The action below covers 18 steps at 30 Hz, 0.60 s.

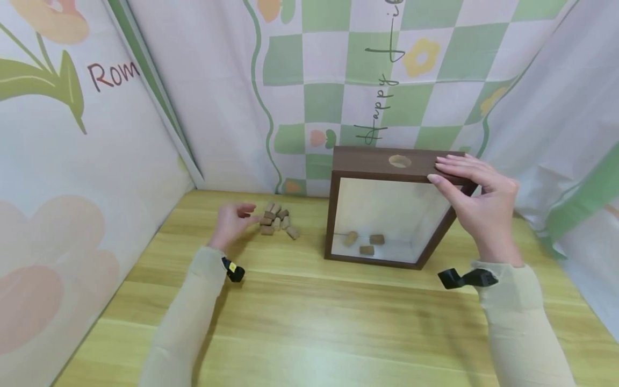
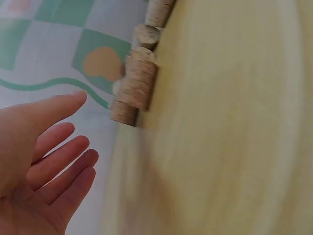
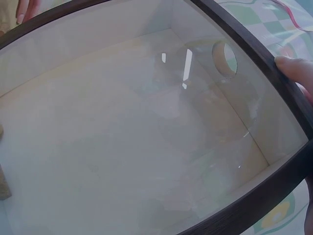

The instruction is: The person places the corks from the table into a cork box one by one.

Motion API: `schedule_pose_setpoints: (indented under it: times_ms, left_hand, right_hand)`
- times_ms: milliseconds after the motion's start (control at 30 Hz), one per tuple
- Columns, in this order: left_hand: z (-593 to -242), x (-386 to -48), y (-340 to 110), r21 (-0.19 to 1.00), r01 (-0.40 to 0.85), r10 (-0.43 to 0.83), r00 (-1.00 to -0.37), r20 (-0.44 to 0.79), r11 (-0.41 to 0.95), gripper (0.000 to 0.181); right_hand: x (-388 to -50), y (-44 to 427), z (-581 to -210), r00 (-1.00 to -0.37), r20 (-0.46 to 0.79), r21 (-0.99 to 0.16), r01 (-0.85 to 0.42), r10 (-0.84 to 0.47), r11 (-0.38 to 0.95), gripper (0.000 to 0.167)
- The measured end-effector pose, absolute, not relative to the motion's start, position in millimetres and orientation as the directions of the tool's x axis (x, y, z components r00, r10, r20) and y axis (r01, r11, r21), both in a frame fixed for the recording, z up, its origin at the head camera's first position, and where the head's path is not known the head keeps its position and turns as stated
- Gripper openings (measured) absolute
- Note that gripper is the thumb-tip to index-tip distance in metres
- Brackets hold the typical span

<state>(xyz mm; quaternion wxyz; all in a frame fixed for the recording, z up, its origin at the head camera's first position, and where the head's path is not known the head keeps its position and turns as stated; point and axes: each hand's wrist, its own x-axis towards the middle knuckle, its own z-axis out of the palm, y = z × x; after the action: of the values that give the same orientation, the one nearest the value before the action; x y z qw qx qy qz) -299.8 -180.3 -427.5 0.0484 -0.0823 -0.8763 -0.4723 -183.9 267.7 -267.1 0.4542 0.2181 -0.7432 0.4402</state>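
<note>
My left hand (image 1: 233,223) is just left of a pile of brown corks (image 1: 267,230) on the table, its fingers loosely bent and apart. In the left wrist view, a gap shows between that hand (image 2: 54,161) and the corks (image 2: 138,84); nothing is between thumb and fingers. My right hand (image 1: 488,196) rests on the top right corner of a dark brown box (image 1: 367,161), fingers fairly straight along the top and thumb at the front edge. The box stands upright, with a clear front and a round hole (image 1: 400,161) in its top. Inside lie three corks (image 1: 367,250).
The wood-grain table (image 1: 309,322) stretches in front of the box. A checked curtain (image 1: 324,102) hangs close behind, and a flowered cloth (image 1: 58,215) walls off the left side. Each wrist wears a small black camera (image 1: 234,270).
</note>
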Motion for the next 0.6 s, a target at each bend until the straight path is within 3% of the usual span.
schedule_pose_setpoints:
  times_ms: [600]
  left_hand:
    - [-445,-300,-178,0.821,0.198,0.136,-0.980,0.148,0.536,0.032]
  right_hand:
    - [-184,268,-268,-0.500,0.862,-0.468,-0.719,0.085,0.514,0.017]
